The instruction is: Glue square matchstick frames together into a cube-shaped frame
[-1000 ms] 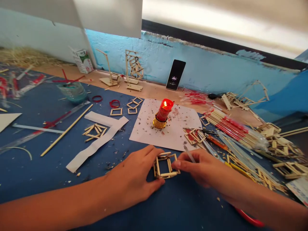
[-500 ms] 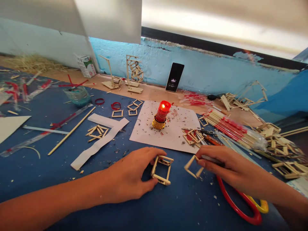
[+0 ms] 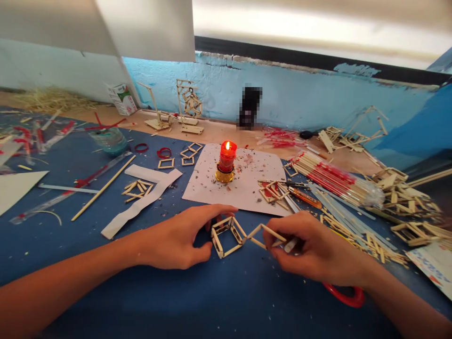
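Observation:
A small box-shaped frame of thin wooden sticks [image 3: 237, 249] stands on the blue tabletop. My left hand [image 3: 176, 238] curves around its left side, thumb and fingertips against it and the index finger stretched out behind. In my right hand [image 3: 310, 249] is a flat square stick frame [image 3: 260, 228], pinched at its right side, its left corner meeting or nearly meeting the box frame. A pale, blunt-ended rod [image 3: 291, 245] also pokes out of that hand; its kind is unclear. Behind the hands a lit red candle [image 3: 228, 157] stands in a gold holder.
Under the candle lies debris-strewn white paper [image 3: 197, 183]. An orange cutter [image 3: 305, 197], cut sticks [image 3: 374, 245] and bagged red-tipped sticks [image 3: 332, 179] lie right. Red scissor handles [image 3: 348, 297] show below my right arm. White paper strips [image 3: 148, 200] and a glass jar [image 3: 109, 140] are left.
My right hand has brought the square frame leftward to the box frame's right corner. The box frame has turned, and my left thumb has shifted along it. The camera view has shifted slightly.

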The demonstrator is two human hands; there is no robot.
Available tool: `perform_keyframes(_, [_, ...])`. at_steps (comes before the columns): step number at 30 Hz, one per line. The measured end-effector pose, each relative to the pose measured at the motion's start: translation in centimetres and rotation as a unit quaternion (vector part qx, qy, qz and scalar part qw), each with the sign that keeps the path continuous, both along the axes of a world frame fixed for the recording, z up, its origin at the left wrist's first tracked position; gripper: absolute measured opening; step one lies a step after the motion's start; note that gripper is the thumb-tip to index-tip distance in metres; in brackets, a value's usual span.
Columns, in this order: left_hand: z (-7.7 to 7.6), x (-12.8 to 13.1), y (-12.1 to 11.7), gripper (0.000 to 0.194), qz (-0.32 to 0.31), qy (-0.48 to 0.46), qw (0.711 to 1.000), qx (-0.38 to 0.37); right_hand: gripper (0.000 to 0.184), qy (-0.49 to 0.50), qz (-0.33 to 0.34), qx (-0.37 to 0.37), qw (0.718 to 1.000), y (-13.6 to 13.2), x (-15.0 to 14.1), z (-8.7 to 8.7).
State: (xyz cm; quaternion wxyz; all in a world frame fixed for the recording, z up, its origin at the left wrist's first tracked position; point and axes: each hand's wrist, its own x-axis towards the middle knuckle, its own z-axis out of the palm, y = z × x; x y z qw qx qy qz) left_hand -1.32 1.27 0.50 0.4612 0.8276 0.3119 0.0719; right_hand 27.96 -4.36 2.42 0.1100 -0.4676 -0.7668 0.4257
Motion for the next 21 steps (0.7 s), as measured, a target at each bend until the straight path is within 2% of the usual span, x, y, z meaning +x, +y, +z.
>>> perform_keyframes(3, [0.2,-0.2,-0.2,0.084,0.000,0.014,1.000,0.014,0.013,-0.002,0.027,0.009,1.000,0.1,0.0,0.2])
perform_keyframes(7, [0.2,0.0,-0.4,0.084,0.004,0.020,0.999,0.029,0.019,-0.037,0.070,0.071,0.994,0.5,0.2,0.4])
perform_keyframes(10, [0.1,0.3,-0.3,0.082,-0.008,0.018,0.999,0.045,0.013,-0.061,0.069,0.110,0.990,0.3,0.1,-0.1])
perform_keyframes(13, [0.1,0.5,-0.2,0.083,-0.019,0.020,0.998,0.049,0.019,-0.082,0.070,0.135,0.985,-0.1,0.0,-0.5])
perform_keyframes(17, [-0.1,0.4,-0.2,0.082,-0.015,0.019,0.998,0.052,0.026,-0.049,0.117,0.177,0.976,-0.2,-0.5,-0.1])
perform_keyframes(21, [-0.4,0.3,-0.3,0.086,-0.013,0.016,0.998,0.051,0.032,-0.013,0.115,0.244,0.963,0.3,-2.1,0.8])
